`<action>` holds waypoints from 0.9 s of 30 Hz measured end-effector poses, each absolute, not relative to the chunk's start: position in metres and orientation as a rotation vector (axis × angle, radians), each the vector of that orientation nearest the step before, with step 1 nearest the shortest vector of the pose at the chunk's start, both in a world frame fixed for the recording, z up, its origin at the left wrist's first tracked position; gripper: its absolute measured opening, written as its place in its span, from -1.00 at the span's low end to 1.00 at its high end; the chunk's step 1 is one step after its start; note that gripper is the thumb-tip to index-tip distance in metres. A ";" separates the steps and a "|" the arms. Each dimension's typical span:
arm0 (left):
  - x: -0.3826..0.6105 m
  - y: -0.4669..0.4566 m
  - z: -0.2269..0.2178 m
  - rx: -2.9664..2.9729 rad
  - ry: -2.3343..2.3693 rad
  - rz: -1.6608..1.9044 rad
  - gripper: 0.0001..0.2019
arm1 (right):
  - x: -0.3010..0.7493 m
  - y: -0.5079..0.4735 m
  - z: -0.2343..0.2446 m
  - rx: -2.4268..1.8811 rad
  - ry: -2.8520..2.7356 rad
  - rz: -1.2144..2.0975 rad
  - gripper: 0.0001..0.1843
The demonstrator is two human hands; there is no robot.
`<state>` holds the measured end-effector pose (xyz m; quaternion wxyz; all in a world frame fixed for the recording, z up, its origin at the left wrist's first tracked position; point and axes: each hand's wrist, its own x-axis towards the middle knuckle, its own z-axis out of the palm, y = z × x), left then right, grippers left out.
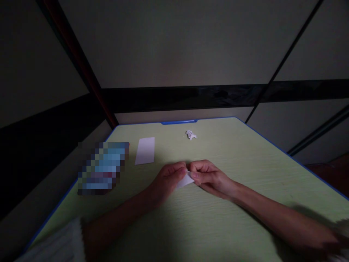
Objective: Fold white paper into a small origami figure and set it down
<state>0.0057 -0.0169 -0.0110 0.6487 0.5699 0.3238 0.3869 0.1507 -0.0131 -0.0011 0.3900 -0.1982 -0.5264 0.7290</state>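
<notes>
Between my two hands is a small piece of white folded paper (185,181), held just above the middle of the table. My left hand (170,178) pinches its upper left part between thumb and fingers. On the other side, my right hand (209,176) grips the right corner, thumb on top. The fingertips of both hands nearly meet and hide the paper's upper edge. Beyond the hands, a small folded white paper figure (191,135) stands on the table. A flat white sheet of paper (145,150) lies to the left of it.
The pale green table (245,225) has a blue edge and a blue strip (179,122) at its far side. A pixelated, screen-like object (103,168) lies at the left edge. Panelled walls or doors (174,47) stand close behind the table.
</notes>
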 end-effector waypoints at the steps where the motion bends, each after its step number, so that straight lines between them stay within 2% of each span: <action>1: 0.006 -0.017 -0.008 1.259 0.730 0.893 -0.67 | 0.151 -0.014 0.001 -0.476 -1.309 1.856 -0.65; 6: 0.006 -0.011 -0.001 1.118 0.781 1.080 -0.74 | 0.149 -0.018 0.006 -0.380 -1.266 1.855 -0.67; 9: 0.004 -0.006 -0.007 1.214 0.923 1.158 -0.71 | 0.146 -0.017 0.000 -0.535 -1.332 1.824 -0.67; 17: 0.003 -0.015 -0.002 1.632 1.284 1.191 -0.70 | 0.146 -0.017 -0.001 -1.012 -1.584 1.275 -0.64; 23: 0.005 -0.021 0.001 2.008 1.019 1.072 -0.71 | 0.147 -0.023 0.000 -0.949 -1.995 1.181 -0.71; 27: 0.004 -0.020 0.000 2.057 0.940 1.020 -0.70 | 0.150 -0.021 0.000 -0.856 -2.134 1.157 -0.77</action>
